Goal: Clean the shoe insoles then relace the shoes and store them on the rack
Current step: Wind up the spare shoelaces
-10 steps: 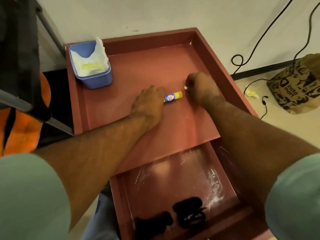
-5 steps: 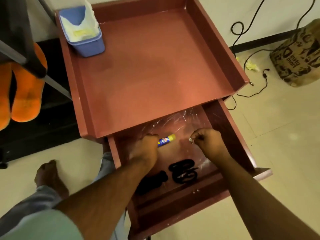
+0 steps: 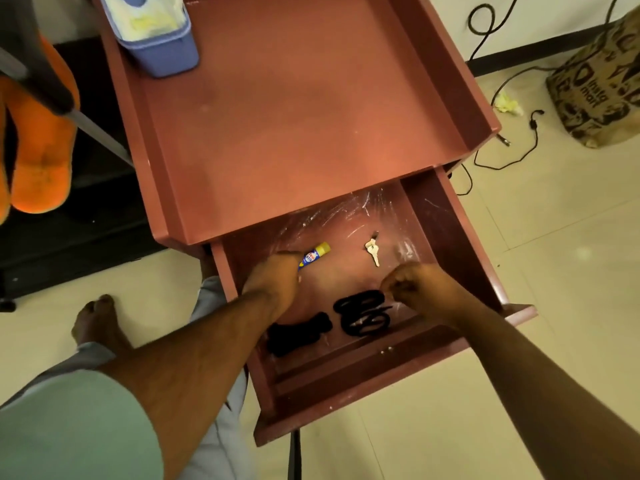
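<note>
I see a reddish-brown table (image 3: pixel 483 109) and drawer (image 3: pixel 453 237), a blue tub (image 3: pixel 162 55) of white-and-yellow wipes (image 3: pixel 145 12), a blue-and-white tube with a yellow cap (image 3: pixel 313 256), pale gold keys (image 3: pixel 372 251), black laces (image 3: pixel 362 313), orange slippers (image 3: pixel 38 161), and a brown bag with black print (image 3: pixel 599 84).

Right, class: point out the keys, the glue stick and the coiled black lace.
keys (image 3: pixel 372 251), head view, on the key blade.
glue stick (image 3: pixel 314 255), head view, on its label.
coiled black lace (image 3: pixel 360 313), head view, on the coil.

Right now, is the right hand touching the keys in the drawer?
Apart. The head view shows bare drawer floor between the right hand and the keys.
</note>
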A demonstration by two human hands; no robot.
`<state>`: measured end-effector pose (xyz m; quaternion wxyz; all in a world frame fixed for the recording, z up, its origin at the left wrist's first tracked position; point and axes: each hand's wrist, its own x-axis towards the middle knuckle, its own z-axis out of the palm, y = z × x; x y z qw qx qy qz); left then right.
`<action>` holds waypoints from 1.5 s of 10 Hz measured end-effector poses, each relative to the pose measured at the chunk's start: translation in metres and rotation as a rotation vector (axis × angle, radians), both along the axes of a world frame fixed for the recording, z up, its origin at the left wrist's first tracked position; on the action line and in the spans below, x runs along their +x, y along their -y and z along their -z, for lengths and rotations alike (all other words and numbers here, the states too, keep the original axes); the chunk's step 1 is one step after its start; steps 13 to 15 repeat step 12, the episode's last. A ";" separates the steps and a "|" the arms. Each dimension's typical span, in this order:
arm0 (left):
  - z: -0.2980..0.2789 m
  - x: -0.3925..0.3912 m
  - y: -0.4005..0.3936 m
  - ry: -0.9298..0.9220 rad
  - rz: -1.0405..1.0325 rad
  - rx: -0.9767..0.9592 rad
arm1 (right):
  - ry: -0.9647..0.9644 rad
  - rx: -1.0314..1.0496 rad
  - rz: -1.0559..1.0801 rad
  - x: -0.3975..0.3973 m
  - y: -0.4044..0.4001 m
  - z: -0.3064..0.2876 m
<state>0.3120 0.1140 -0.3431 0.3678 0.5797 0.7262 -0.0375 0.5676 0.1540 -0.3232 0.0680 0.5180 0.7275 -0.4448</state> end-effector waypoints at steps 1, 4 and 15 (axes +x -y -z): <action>-0.016 0.015 0.024 0.013 0.067 -0.052 | 0.034 -0.235 -0.152 0.021 0.031 -0.027; -0.073 0.059 0.096 0.048 0.401 -0.105 | 0.187 0.111 -0.631 0.013 0.052 -0.038; -0.128 -0.056 -0.012 -0.254 0.181 0.076 | 0.490 0.602 -0.266 -0.160 -0.054 -0.067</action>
